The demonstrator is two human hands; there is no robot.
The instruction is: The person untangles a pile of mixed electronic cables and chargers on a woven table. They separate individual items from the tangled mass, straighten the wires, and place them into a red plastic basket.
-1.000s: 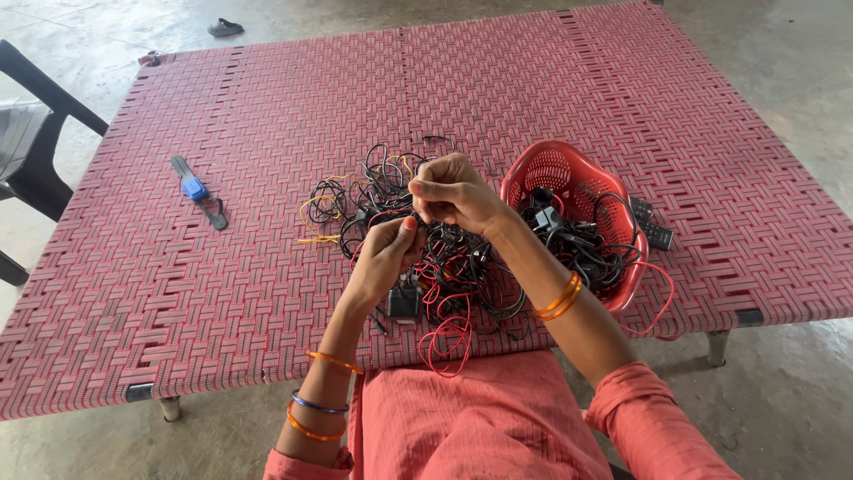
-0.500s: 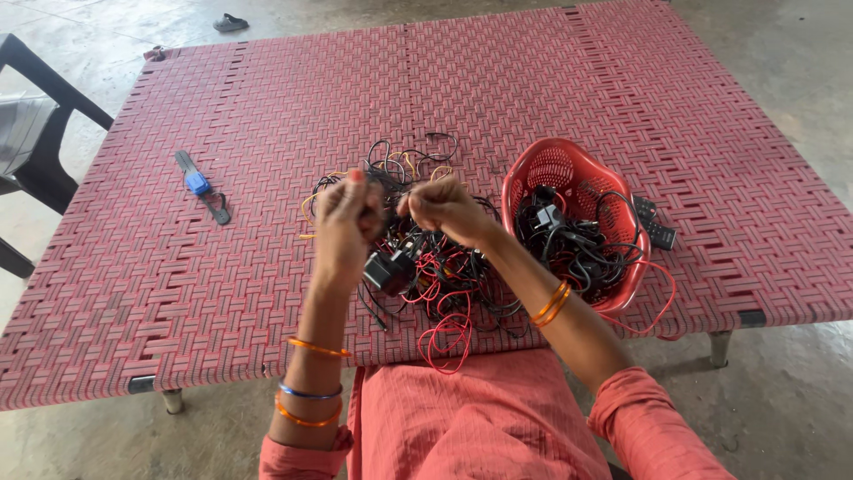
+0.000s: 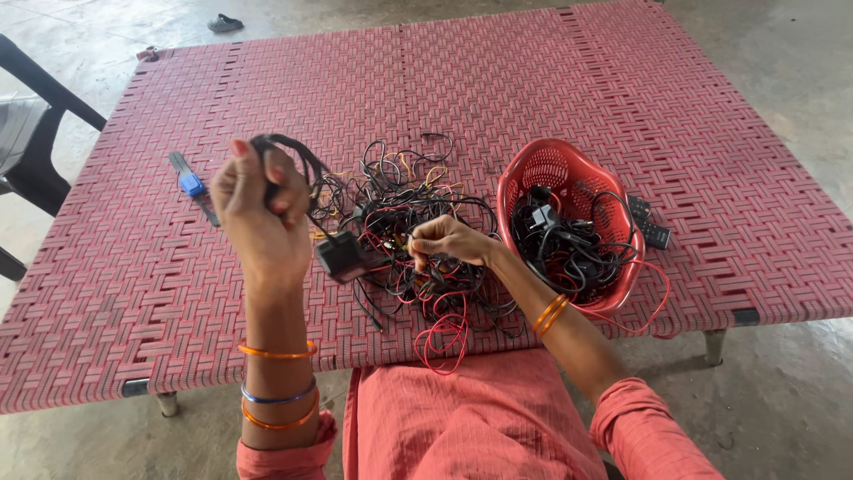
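Note:
My left hand (image 3: 259, 212) is raised above the cot and closed around a black cable whose black adapter block (image 3: 339, 255) dangles just below it. My right hand (image 3: 444, 240) rests low on the tangled pile of black, red and yellow wires (image 3: 413, 240), pinching some of its strands. The cable in my left hand still runs back into the pile. A red plastic basket (image 3: 551, 169) stuffed with more black cables and adapters stands just right of the pile.
Everything lies on a red woven cot (image 3: 267, 89). A blue and black tool (image 3: 194, 186) lies at its left. A black remote (image 3: 649, 222) sits behind the basket. A dark plastic chair (image 3: 31, 133) stands at far left on the concrete floor.
My left hand has lifted up and to the left, pulling the black cable and its adapter out of the pile. My right hand has dropped down onto the wires.

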